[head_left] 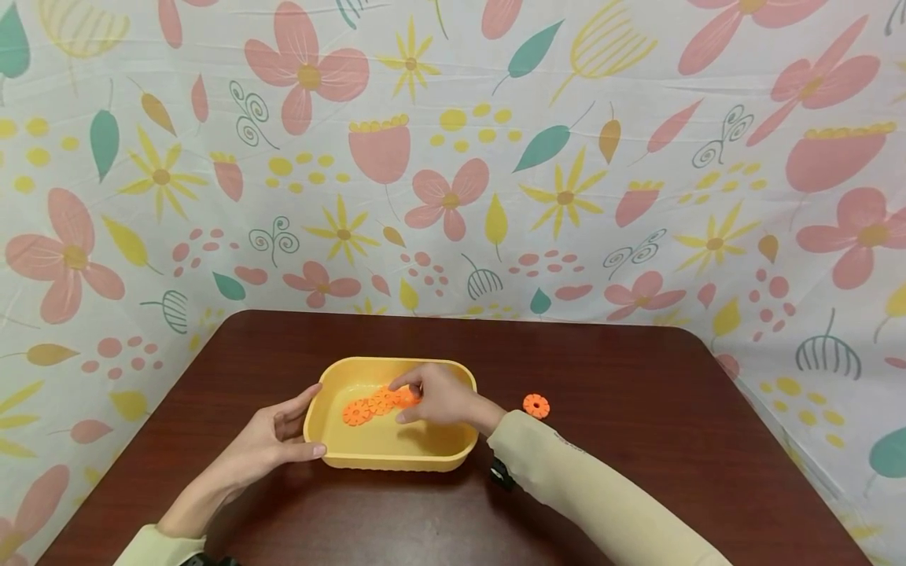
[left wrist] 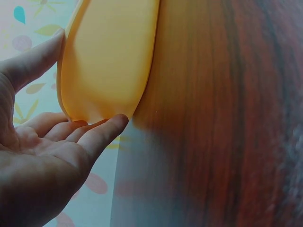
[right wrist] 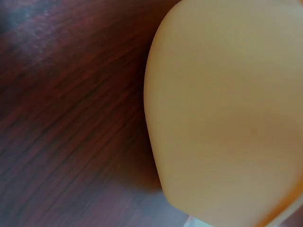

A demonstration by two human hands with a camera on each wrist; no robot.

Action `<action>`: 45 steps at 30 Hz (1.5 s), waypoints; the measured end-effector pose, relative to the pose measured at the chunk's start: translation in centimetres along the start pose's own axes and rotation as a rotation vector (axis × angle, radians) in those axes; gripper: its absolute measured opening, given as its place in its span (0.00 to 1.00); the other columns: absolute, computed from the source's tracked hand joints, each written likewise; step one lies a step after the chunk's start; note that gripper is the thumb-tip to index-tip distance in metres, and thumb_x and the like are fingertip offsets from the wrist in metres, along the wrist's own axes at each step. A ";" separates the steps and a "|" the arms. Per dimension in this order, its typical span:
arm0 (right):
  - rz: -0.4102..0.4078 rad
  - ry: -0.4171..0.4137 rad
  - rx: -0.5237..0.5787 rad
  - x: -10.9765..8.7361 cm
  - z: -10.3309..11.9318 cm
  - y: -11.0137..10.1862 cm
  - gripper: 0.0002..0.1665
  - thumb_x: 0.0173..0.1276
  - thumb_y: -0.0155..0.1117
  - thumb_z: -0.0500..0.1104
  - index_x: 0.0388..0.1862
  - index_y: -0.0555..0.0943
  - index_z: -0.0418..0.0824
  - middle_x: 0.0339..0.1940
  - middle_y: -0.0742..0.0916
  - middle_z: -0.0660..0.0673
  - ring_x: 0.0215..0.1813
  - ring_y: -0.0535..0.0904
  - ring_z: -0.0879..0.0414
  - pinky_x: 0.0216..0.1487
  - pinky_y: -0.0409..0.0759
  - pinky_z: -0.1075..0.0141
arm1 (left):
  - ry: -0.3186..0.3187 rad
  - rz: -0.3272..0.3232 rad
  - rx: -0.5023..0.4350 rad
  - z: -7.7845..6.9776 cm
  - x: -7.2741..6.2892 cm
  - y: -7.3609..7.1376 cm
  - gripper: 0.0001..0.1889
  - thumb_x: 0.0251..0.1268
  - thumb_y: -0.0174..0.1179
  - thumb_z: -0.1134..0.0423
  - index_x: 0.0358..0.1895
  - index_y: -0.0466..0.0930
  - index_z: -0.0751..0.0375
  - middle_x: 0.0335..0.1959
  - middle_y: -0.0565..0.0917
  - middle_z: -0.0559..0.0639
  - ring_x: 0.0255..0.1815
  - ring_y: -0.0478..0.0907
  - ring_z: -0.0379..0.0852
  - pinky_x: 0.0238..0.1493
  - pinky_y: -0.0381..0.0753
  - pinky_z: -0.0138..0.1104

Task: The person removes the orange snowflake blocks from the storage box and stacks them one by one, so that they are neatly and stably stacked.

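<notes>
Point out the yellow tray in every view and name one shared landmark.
Head: yellow tray, just below and left of centre.
Left wrist: yellow tray, upper left, cut off by the top edge.
Right wrist: yellow tray, filling most of the right half.
Shared landmark: the dark wood table.

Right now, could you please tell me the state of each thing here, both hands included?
Yellow tray: upright, open on top.
Orange discs: lying together in the tray.
Loose disc: flat on the table, right of the tray.
Left hand: holding the tray's left end.
Right hand: inside the tray, fingers bent; grip unclear.
</notes>
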State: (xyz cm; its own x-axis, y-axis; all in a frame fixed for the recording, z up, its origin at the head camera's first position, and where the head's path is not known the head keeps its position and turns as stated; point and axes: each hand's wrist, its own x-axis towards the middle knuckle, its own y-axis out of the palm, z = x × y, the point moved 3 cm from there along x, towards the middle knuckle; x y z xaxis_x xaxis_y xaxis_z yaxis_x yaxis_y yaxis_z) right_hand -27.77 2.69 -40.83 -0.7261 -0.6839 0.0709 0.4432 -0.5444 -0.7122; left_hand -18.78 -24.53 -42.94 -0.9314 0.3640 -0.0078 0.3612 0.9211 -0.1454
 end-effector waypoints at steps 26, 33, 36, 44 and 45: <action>0.187 0.072 -0.132 2.4 -1.5 1.6 0.42 0.63 0.83 0.40 0.75 0.76 0.38 0.17 0.73 0.54 0.21 0.65 0.62 0.28 0.64 0.72 | 0.000 -0.008 -0.007 0.2 0.1 -0.1 0.51 0.65 0.72 0.73 0.85 0.48 0.69 0.82 0.57 0.68 0.76 0.65 0.69 0.57 0.83 0.36; 0.183 0.065 -0.097 2.1 -1.2 1.6 0.31 0.62 0.83 0.39 0.64 0.85 0.38 0.17 0.72 0.53 0.21 0.64 0.62 0.29 0.64 0.71 | 0.025 0.001 -0.015 -0.1 -0.2 0.0 0.50 0.66 0.71 0.73 0.84 0.48 0.70 0.82 0.56 0.69 0.75 0.66 0.67 0.58 0.82 0.35; 0.160 0.063 -0.077 2.0 -1.1 1.5 0.29 0.60 0.84 0.37 0.60 0.87 0.38 0.16 0.72 0.53 0.20 0.63 0.63 0.28 0.64 0.72 | 0.018 -0.004 -0.010 -0.1 -0.1 0.0 0.50 0.65 0.72 0.73 0.84 0.48 0.70 0.82 0.56 0.69 0.76 0.65 0.67 0.58 0.82 0.36; 0.118 0.091 -0.082 1.8 -1.4 1.5 0.30 0.58 0.84 0.34 0.61 0.87 0.38 0.14 0.70 0.55 0.19 0.63 0.63 0.27 0.63 0.72 | -0.004 0.000 -0.003 0.1 0.0 -0.1 0.51 0.65 0.71 0.73 0.85 0.46 0.70 0.82 0.55 0.68 0.76 0.65 0.69 0.58 0.82 0.37; 0.118 0.096 -0.085 1.8 -1.4 1.5 0.29 0.58 0.84 0.34 0.60 0.88 0.38 0.14 0.70 0.55 0.19 0.63 0.63 0.27 0.63 0.72 | -0.004 0.003 -0.004 0.1 0.0 -0.1 0.51 0.66 0.71 0.73 0.85 0.46 0.70 0.83 0.55 0.68 0.76 0.64 0.69 0.58 0.82 0.37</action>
State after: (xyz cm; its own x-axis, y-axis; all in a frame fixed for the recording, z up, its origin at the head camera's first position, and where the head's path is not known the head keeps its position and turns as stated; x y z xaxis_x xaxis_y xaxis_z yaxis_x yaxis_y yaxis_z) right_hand -29.13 1.35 -42.76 -0.7200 -0.6893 -0.0809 0.4855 -0.4169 -0.7684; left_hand -18.82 -24.59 -43.06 -0.9306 0.3658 -0.0126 0.3638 0.9206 -0.1417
